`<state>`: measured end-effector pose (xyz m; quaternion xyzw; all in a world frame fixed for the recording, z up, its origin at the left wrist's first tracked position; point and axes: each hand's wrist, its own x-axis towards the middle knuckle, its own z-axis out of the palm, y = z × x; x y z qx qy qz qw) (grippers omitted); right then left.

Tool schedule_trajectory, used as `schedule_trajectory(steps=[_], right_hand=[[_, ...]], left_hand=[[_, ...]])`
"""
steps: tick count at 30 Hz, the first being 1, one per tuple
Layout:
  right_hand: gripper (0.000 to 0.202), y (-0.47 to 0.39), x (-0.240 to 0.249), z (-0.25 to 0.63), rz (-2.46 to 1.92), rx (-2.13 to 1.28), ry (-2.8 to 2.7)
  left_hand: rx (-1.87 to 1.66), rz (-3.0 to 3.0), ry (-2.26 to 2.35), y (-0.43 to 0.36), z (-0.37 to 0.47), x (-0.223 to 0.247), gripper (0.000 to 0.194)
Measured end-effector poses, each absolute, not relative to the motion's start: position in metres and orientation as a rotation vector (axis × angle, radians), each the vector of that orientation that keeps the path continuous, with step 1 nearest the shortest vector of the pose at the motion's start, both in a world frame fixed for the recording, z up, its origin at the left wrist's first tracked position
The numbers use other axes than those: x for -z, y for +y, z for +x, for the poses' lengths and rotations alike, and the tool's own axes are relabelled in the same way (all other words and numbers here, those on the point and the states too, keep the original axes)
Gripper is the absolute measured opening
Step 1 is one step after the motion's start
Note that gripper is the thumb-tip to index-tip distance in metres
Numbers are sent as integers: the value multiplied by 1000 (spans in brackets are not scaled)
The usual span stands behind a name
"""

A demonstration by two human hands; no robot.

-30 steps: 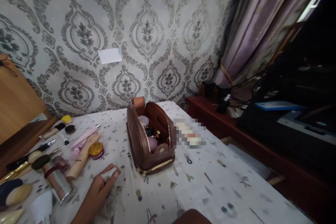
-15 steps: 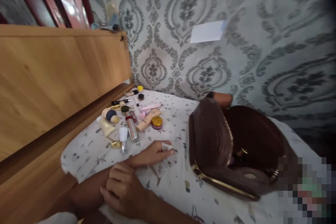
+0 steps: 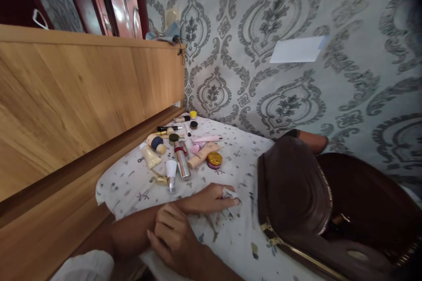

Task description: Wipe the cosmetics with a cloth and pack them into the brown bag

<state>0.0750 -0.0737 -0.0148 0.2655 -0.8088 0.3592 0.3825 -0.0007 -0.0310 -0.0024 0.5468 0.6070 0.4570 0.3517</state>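
Observation:
My left hand [image 3: 211,198] rests on the patterned sheet [image 3: 237,239], its fingers closed on a crumpled white tissue [image 3: 230,193] that shows past the thumb. Against my left forearm lies my right hand [image 3: 178,237], with its fingers curled in. Its palm is turned away, so I cannot see whether anything is inside. Beyond my left hand are a gold-lidded jar [image 3: 214,160], a beige tube [image 3: 203,154], a silver cylinder with a red band [image 3: 182,162] and a white-capped bottle [image 3: 171,175].
A dark brown bag [image 3: 290,189] stands unzipped at the right. More cosmetics lie farther back, among them a cream tube [image 3: 150,155], a pink tube [image 3: 207,138] and a yellow-capped jar [image 3: 193,115]. A wooden panel [image 3: 99,88] borders the left; patterned wallpaper covers the wall behind.
The view has turned left, so the bag, cosmetics and hands appear farther right. Both hands keep nearly the same pose, with the tissue still in my left hand.

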Motion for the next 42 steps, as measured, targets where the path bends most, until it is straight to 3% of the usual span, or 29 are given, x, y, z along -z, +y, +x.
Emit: schedule_trajectory(steps=[42], right_hand=[[30, -77, 24, 70, 692, -922, -2083]], left_hand=[[-1227, 1476, 1639, -31, -4, 9, 25]])
